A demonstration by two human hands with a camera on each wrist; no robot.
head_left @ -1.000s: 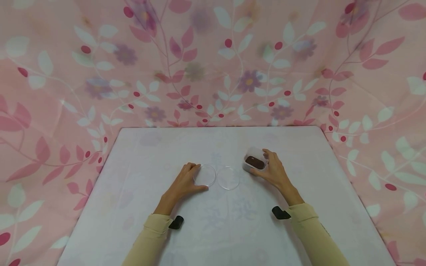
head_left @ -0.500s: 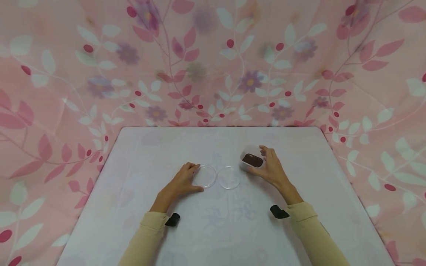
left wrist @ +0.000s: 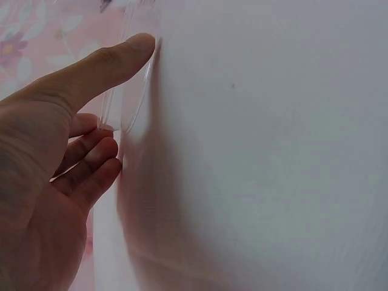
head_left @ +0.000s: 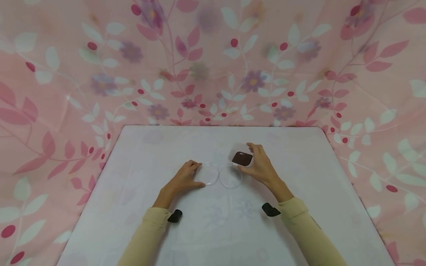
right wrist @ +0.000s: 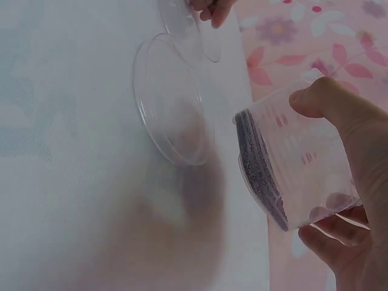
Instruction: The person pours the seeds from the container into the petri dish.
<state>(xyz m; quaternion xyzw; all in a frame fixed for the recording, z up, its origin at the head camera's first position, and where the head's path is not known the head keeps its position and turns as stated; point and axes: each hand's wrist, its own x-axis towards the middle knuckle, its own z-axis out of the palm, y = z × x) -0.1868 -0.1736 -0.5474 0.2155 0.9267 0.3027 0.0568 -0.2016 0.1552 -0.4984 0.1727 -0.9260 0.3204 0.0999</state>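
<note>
My left hand (head_left: 182,180) holds a clear round petri dish (head_left: 208,174) at its left side, thumb at the near rim and fingers at the far rim. Beside it, on the right, a second clear round dish (head_left: 231,176) lies on the white cloth. My right hand (head_left: 260,165) grips a clear plastic tub (right wrist: 312,145) between thumb and fingers, raised above the cloth just behind the second dish. Inside the tub is a dark brown, grainy material (head_left: 242,159), seen as a dark layer in the right wrist view. The tub leans toward the head camera.
A white cloth (head_left: 213,229) covers the table. Pink floral fabric (head_left: 206,66) hangs behind it and along both sides. Each wrist carries a black camera mount, the left one (head_left: 175,216) and the right one (head_left: 270,209).
My right hand has carried the tub leftward, up to the second dish, tilting it more toward the head camera. My left hand stays at the first dish; the head view has shifted slightly.
</note>
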